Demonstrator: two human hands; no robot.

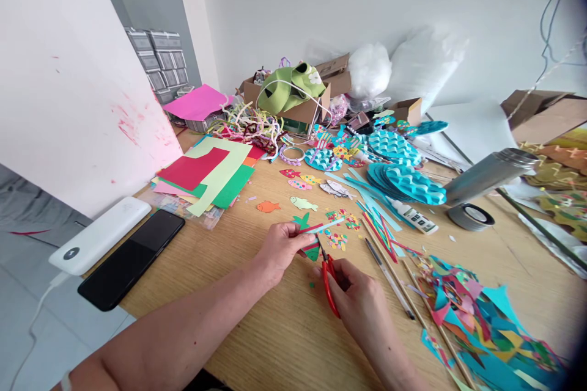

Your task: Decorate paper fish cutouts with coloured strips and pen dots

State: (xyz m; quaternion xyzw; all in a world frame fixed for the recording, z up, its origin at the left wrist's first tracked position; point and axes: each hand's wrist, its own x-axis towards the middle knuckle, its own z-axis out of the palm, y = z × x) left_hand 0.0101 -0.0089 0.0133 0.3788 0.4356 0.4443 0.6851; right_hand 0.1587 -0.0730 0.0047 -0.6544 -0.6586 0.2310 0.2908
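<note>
My left hand [282,250] pinches a small red and green paper cut-out [312,249] together with a thin pale blue strip [328,226], just above the wooden table [220,269]. My right hand [355,299] is closed around the handles of red scissors [326,278]. The scissor blades point up toward the paper piece held by my left hand. Small paper fish, orange [268,206] and pale green [303,203], lie flat a little beyond my hands.
A black phone [132,256] and a white power bank [98,233] sit at the left table edge. Stacked coloured paper [206,177] lies behind them. A glue bottle [415,217], pen [389,278], wooden sticks, blue paper discs [406,183] and a scrap pile [477,324] fill the right. Boxes stand at the back.
</note>
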